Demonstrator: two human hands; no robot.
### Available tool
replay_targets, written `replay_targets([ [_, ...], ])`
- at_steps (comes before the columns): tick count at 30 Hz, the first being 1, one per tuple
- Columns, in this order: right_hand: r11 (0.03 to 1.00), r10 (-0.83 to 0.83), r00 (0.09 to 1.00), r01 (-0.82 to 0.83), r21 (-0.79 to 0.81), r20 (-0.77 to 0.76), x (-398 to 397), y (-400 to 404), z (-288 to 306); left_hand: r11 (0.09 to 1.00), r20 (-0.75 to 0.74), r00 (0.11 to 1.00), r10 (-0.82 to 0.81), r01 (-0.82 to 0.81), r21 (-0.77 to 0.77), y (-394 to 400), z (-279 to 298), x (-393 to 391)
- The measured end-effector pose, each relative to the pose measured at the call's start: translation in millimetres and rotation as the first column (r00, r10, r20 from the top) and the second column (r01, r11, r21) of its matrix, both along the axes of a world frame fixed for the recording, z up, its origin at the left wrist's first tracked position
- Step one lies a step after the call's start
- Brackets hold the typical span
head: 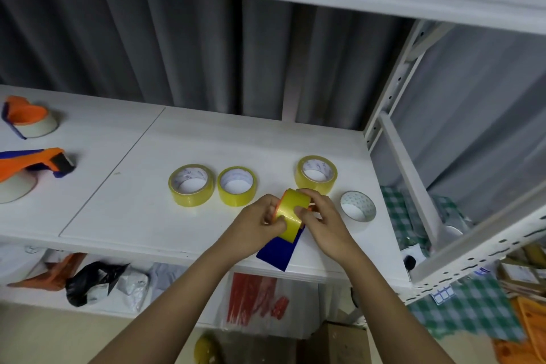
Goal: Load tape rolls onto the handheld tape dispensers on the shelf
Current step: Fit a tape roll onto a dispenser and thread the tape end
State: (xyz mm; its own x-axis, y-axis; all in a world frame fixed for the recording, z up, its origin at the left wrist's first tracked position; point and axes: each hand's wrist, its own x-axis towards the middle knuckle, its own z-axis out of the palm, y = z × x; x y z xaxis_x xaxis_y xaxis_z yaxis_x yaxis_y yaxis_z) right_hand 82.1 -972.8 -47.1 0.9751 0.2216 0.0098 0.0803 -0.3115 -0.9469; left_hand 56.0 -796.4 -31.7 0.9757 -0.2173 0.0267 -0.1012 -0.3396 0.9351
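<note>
Two hands on one yellow roll

Left hand (260, 223) & right hand (322, 220) both clamp a yellow tape roll (291, 213) on an orange-blue dispenser (279, 250), w/ its blue handle at the white shelf (118, 207) front edge. Three yellow rolls (191, 185) & one clear roll (358, 206) lie just behind.

The shelf (118, 201) is faced in matt white board with a faint wood grain. The yellow tape rolls (191, 185) are wound of glossy film on white paper cores, and the same sheen is seen on the held roll (291, 210). The dispensers (32, 165) are moulded in smooth orange and blue plastic. The upright (393, 89) is of white-painted perforated metal. Grey cloth is hung in the curtain (177, 47).
</note>
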Motion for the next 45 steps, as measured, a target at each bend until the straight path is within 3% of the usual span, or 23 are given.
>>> replay_targets([
  [2,1.000,-0.017,0.998,0.017,0.003,0.068,-5,3,-3,0.998,0.002,0.998,0.059,-0.059,-0.023,0,0,-1],
  [6,0.993,0.093,0.992,-0.099,0.064,0.089,-17,1,-8,0.990,-0.010,0.990,0.138,-0.138,-0.015,-2,1,2],
  [10,0.973,0.174,0.961,-0.134,-0.187,0.214,-21,-1,-6,0.982,-0.031,0.981,0.190,-0.190,0.023,-6,5,7],
  [14,0.964,0.101,0.959,-0.028,-0.265,0.265,-19,-3,-5,0.992,-0.064,0.990,0.122,-0.123,-0.011,-6,11,11],
  [20,0.956,0.119,0.982,-0.074,-0.286,0.144,-10,-7,-2,0.999,-0.082,0.996,0.032,-0.032,-0.001,-3,15,3],
  [34,0.990,0.140,0.974,-0.136,0.032,-0.180,6,-13,4,0.996,-0.139,0.988,-0.067,0.057,-0.074,-2,8,-4],
  [36,0.997,0.080,0.991,-0.081,-0.003,-0.111,1,-10,2,0.998,-0.125,0.992,-0.031,0.024,-0.058,-2,7,-2],
  [38,0.992,0.032,0.996,-0.022,-0.124,0.079,-11,-9,-1,0.999,-0.111,0.994,0.001,-0.005,-0.032,-4,6,1],
  [40,0.963,0.090,0.961,-0.017,-0.267,0.262,-22,-9,-6,1.000,-0.092,0.996,0.019,-0.019,0.003,-7,5,3],
  [45,0.915,0.108,0.936,0.038,-0.401,0.336,-26,-9,-8,0.993,-0.057,0.993,0.102,-0.097,0.073,-12,3,7],
])
